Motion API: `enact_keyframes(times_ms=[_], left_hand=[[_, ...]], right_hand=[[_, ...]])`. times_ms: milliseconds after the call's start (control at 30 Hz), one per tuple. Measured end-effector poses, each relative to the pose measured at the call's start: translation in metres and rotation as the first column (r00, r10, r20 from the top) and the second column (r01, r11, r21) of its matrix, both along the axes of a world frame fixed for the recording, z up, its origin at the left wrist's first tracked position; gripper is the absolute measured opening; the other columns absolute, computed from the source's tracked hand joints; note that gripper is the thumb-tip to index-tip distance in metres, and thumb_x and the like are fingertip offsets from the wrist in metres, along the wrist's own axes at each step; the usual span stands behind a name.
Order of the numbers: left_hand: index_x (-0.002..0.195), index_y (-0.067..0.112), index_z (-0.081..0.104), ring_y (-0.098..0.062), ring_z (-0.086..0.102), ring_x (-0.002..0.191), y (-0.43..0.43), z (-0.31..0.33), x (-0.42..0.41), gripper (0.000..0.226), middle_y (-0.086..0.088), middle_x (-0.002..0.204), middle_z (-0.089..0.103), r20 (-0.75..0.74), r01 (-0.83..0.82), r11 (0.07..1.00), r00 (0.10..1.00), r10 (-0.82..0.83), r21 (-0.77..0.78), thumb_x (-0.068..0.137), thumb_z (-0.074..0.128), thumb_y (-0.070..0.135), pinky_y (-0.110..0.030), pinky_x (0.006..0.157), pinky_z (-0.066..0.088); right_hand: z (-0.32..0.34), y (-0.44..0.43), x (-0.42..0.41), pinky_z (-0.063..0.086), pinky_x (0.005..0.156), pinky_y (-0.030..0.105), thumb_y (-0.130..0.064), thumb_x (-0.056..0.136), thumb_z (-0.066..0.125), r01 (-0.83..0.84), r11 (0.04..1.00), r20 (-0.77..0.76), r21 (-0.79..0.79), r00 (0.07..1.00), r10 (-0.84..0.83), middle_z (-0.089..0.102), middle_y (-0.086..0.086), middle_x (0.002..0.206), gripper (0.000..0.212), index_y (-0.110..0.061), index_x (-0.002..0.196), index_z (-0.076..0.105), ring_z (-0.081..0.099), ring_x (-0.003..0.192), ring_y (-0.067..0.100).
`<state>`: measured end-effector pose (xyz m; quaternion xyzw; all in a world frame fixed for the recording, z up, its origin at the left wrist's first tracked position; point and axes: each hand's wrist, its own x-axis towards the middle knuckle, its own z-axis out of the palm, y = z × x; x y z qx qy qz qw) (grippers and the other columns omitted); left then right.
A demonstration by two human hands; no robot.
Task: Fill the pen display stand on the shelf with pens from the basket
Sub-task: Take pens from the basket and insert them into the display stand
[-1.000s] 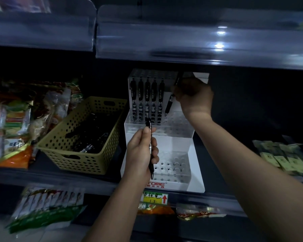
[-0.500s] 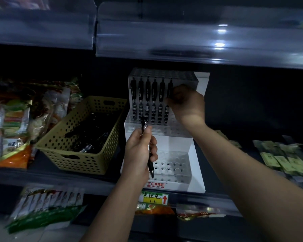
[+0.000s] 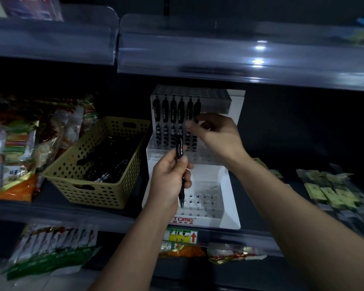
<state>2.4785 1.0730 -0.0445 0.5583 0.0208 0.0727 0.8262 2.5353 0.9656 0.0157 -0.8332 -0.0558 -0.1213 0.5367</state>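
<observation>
6 pens [image 3: 173, 111] now in stand [image 3: 208, 173], right hand [image 3: 216, 135] newly free

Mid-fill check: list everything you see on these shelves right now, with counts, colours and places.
pen display stand: one, white, middle of shelf.
pens in stand: six, black, upright side by side in upper tier.
basket: one, yellow, left of stand.
pens in basket: count unclear, black.
held pen: one, black, upright before the stand.
snack packets: several, mixed colours, far left.
green packets: several, right of stand.
price tag: one, yellow-green, shelf edge below stand.
left hand: grips held pen.
right hand: empty, beside rightmost stand pen.
</observation>
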Motion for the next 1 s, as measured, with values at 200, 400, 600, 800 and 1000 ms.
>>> enact_keyframes(times_ms=[200,400,600,800,1000], left_hand=[[0.113,0.010,0.049,-0.008,0.042,0.047,-0.007,0.009,-0.001,0.018,-0.003,0.072,0.058,0.103,-0.001,0.993,0.995,-0.011,0.118,0.098,0.043,0.002,-0.021,0.043,0.035],[0.107,0.016,0.044,-0.009,0.049,0.048,-0.009,0.014,0.000,0.016,0.002,0.066,0.062,0.154,-0.021,0.984,0.988,-0.007,0.176,0.098,0.045,0.003,-0.024,0.045,0.042],[0.097,0.022,0.056,-0.015,0.063,0.074,0.003,0.018,0.003,0.012,0.002,0.082,0.064,0.140,-0.043,0.918,0.990,-0.014,0.394,0.094,0.056,0.011,-0.032,0.071,0.054],[0.095,0.023,0.061,-0.014,0.061,0.086,0.039,0.020,0.012,0.013,0.005,0.089,0.062,0.208,-0.192,0.761,0.975,0.077,0.620,0.091,0.060,0.011,-0.033,0.080,0.053],[0.097,0.015,0.064,0.000,0.052,0.074,0.061,0.020,0.020,0.010,0.010,0.083,0.060,0.302,-0.320,0.649,0.942,0.143,0.690,0.091,0.060,0.008,-0.009,0.068,0.043]], right_hand=[[0.009,-0.001,-0.024,0.046,0.051,0.022,-0.024,0.079,0.077,-0.264,0.957,-0.159,0.118,0.946,0.281,0.064,0.007,0.068,0.021,-0.006,0.081,0.067,0.055,0.057,0.017],[0.009,-0.013,-0.019,0.043,0.070,0.035,-0.019,0.078,0.076,-0.380,0.881,-0.207,0.281,0.873,0.442,0.057,0.008,0.063,0.013,-0.017,0.068,0.068,0.047,0.047,0.011],[0.022,-0.022,-0.011,0.046,0.050,0.021,-0.017,0.077,0.077,-0.153,0.944,-0.081,0.292,0.980,0.183,0.070,-0.003,0.071,0.011,-0.013,0.083,0.069,0.062,0.057,0.007],[0.038,-0.028,0.008,0.048,0.047,0.016,-0.011,0.083,0.072,0.040,0.934,0.037,0.355,0.998,-0.057,0.064,-0.003,0.070,0.012,-0.016,0.076,0.064,0.059,0.052,0.002],[0.035,-0.022,0.029,0.053,0.074,0.039,-0.013,0.081,0.071,0.150,0.958,0.126,0.246,0.975,-0.185,0.065,-0.001,0.074,0.030,-0.030,0.059,0.061,0.061,0.074,0.020]])
